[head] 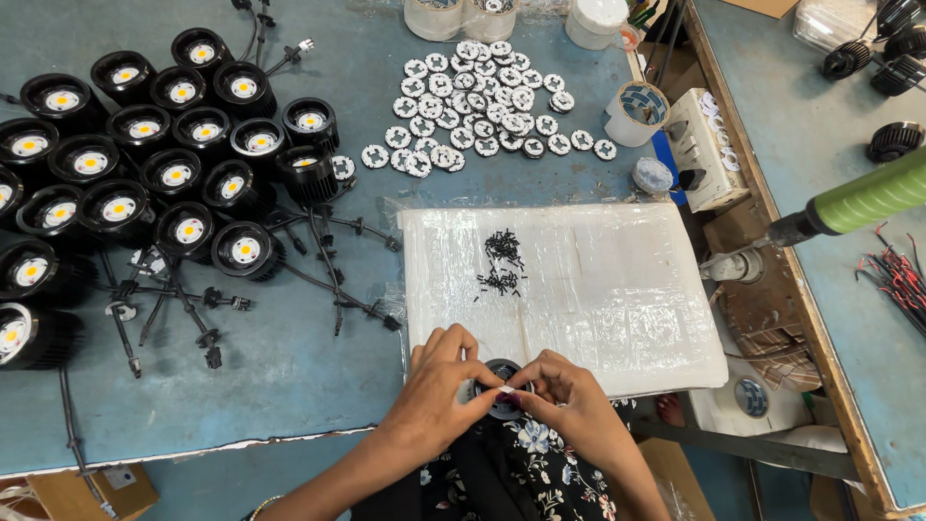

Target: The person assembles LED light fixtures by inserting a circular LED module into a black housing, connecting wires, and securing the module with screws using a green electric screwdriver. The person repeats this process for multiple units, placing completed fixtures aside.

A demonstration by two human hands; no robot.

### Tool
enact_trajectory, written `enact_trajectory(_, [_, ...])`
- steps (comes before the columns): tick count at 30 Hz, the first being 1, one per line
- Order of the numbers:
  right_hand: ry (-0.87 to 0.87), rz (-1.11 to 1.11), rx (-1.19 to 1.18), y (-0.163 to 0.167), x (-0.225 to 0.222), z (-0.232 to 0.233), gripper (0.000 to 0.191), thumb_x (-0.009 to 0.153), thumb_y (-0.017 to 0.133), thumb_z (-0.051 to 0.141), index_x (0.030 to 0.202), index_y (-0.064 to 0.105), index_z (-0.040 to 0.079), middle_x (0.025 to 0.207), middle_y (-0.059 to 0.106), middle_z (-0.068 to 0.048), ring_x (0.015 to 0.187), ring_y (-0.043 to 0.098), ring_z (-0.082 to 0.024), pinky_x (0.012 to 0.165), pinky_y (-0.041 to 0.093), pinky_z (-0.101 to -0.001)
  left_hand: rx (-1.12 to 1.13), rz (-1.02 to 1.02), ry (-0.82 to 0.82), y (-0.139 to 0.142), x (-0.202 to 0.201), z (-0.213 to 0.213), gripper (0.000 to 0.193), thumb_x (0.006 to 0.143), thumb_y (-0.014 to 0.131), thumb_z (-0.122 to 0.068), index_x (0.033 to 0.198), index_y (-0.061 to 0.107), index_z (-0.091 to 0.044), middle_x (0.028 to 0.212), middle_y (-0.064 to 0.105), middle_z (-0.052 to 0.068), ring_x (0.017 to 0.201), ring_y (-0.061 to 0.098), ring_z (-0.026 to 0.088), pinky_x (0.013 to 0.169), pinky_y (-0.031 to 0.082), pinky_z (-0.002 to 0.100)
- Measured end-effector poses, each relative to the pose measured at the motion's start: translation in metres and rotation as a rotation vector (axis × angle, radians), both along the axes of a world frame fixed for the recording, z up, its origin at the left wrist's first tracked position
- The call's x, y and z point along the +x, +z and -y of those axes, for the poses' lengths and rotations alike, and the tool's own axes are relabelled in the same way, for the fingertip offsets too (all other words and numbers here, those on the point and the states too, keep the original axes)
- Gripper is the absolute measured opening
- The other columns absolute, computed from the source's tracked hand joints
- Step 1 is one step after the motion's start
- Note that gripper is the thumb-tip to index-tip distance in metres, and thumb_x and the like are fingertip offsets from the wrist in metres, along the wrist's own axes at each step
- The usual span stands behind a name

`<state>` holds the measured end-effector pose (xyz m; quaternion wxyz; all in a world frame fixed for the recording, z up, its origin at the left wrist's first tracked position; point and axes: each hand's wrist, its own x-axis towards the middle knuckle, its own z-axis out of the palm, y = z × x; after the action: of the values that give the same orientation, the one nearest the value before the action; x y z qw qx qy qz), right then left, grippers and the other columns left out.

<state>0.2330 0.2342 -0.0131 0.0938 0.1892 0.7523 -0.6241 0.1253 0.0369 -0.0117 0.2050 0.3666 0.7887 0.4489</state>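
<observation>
- worn blue-grey worktable (289, 386), paint chipped along the front edge
- second blue bench (820, 145) on the right, wooden rim
- even, flat light, soft shadows

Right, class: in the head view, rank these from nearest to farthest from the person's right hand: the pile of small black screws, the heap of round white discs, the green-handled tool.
From the right hand:
1. Pile of small black screws, just ahead on the plastic-wrapped pad.
2. Green-handled tool, off to the right.
3. Heap of round white discs, far ahead on the table.

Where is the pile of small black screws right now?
The black screws lie on the upper left part of the white plastic-wrapped board, just above both hands and below the scattered round white discs.
</observation>
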Motion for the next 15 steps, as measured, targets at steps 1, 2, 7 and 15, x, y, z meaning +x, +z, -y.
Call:
enact_trajectory(1, [-0.008,-0.006,0.037,0.000,0.000,0.001,0.016,0.087,0.076,0.012,0.096,0.077,-0.001,0.086,0.054,0.000,0.064,0.047,-0.006,0.053,0.038,-0.0246,0.031,-0.002,0.016,-0.002,0.000,-0.001,0.012,0.080,0.079,-0.021,0.088,0.080,-0.013,0.103,0.053,0.005,0.107,0.051,0.021,0.096,0.038,0.036])
enact_trajectory(2, [-0.016,-0.012,0.075,0.000,0.000,0.003,0.015,0.088,0.076,0.012,0.095,0.078,-0.001,0.085,0.053,-0.001,0.064,0.046,-0.006,0.054,0.038,-0.0245,0.063,-0.004,0.034,-0.003,-0.001,-0.001,0.011,0.080,0.079,-0.020,0.087,0.080,-0.012,0.104,0.053,0.006,0.107,0.051,0.022,0.097,0.038,0.036])
enact_trajectory(7, [-0.050,-0.042,0.165,0.002,0.000,0.010,0.011,0.088,0.074,0.012,0.091,0.076,0.001,0.080,0.052,-0.001,0.063,0.043,-0.009,0.056,0.037,-0.0254,-0.033,0.044,0.042,0.002,-0.001,-0.002,0.012,0.079,0.079,-0.023,0.087,0.080,-0.014,0.111,0.053,0.004,0.108,0.051,0.022,0.098,0.035,0.038])
enact_trajectory(15, [-0.091,-0.079,0.327,0.008,0.004,0.024,0.006,0.088,0.072,0.008,0.091,0.074,0.003,0.074,0.047,-0.002,0.062,0.041,-0.012,0.058,0.040,-0.0273,-0.018,-0.158,-0.048,0.017,-0.002,-0.002,0.011,0.078,0.077,-0.018,0.080,0.076,-0.007,0.124,0.054,0.008,0.122,0.047,0.026,0.099,0.034,0.043])
